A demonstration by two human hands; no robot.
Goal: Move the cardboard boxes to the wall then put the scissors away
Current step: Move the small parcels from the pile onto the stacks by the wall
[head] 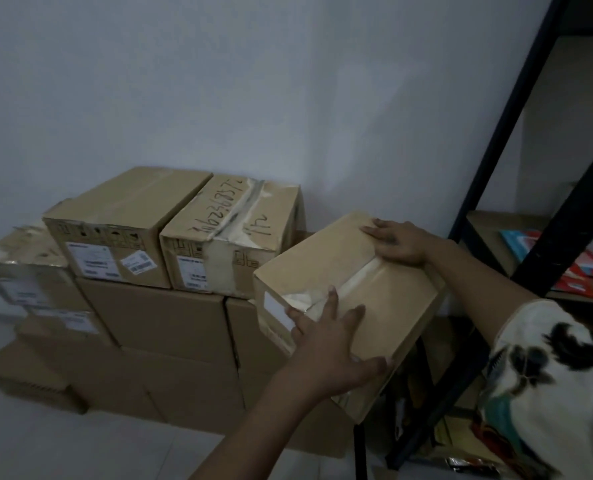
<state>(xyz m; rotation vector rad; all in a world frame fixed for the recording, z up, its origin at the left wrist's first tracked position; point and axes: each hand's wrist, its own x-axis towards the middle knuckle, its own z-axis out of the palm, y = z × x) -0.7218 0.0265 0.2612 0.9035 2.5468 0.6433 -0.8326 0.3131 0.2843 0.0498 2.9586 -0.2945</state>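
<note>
Taped brown cardboard box [350,299] askew, just rt of stacked boxes [170,237] against wall [253,81].

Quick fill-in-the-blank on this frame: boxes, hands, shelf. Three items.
1. The tilted box has ___ hands on it: the left hand at the near end, the right hand at the far end.
2. The marker-numbered box sits in the ___ row of the stack.
3. The black shelf frame stands to the ___ of the stack.

Missing words: two; top; right.
</note>
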